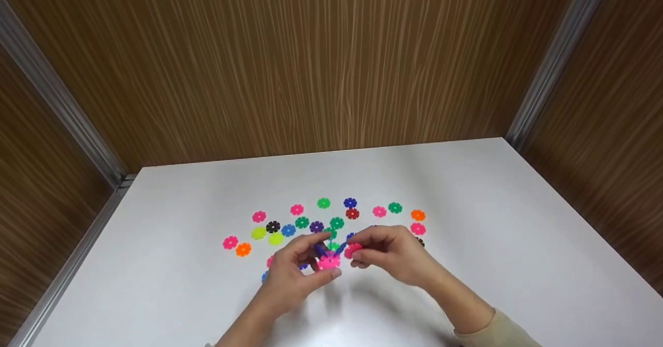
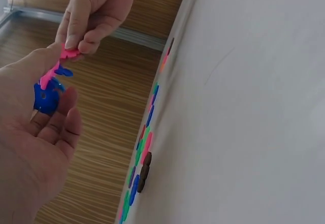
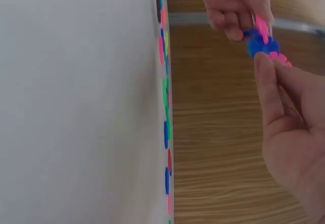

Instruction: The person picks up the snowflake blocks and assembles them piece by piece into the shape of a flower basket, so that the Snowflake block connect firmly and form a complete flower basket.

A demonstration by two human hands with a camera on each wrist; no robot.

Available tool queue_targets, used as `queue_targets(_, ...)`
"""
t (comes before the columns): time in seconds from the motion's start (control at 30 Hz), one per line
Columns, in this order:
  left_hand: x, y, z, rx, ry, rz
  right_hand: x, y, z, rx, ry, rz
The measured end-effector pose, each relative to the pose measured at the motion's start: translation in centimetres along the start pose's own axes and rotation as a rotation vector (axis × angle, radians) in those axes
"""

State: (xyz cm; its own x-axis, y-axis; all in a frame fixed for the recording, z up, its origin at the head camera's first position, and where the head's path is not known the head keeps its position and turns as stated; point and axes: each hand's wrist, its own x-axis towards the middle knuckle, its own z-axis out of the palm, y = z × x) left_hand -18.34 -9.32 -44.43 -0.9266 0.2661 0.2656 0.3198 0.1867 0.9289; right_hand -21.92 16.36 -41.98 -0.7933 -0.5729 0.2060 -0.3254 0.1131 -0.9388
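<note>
My left hand (image 1: 290,277) grips a small cluster of notched plastic discs joined edge to edge, raised over the table. A bright pink disc (image 1: 329,262) faces up in the cluster, with blue discs (image 2: 46,100) standing off it. Close on its right, my right hand (image 1: 396,256) pinches a separate-looking pink disc (image 1: 353,250) between thumb and fingers. The right wrist view has this pink disc (image 3: 281,58) right at the edge of a blue disc (image 3: 262,46); fingertips partly cover it.
Many loose notched discs lie flat on the white table (image 1: 181,222) beyond the hands, among them an orange disc (image 1: 243,249), a black disc (image 1: 273,227) and a green disc (image 1: 323,203). A wood-grain panel (image 1: 321,67) rises behind the table, with others at the sides.
</note>
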Motion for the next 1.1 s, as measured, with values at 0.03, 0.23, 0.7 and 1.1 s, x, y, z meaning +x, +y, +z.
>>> queue_targets(0.03, 0.0, -0.1, 0.0, -0.008, 0.002, 0.012, 0.0, -0.1, 0.3, 0.002, 0.014, -0.009)
queue_targets(0.23, -0.2, -0.2, 0.4, -0.05, 0.002, 0.021, -0.3, 0.3, 1.0, 0.002, 0.083, -0.062)
queue_targets(0.7, -0.2, 0.0, 0.3, -0.03, -0.015, 0.016, -0.2, 0.6, 1.3, -0.035, 0.146, -0.066)
queue_targets(1.1, -0.3, 0.1, 0.3, 0.017, -0.044, 0.057, -0.3, 1.0, 1.3, 0.017, 0.063, -0.144)
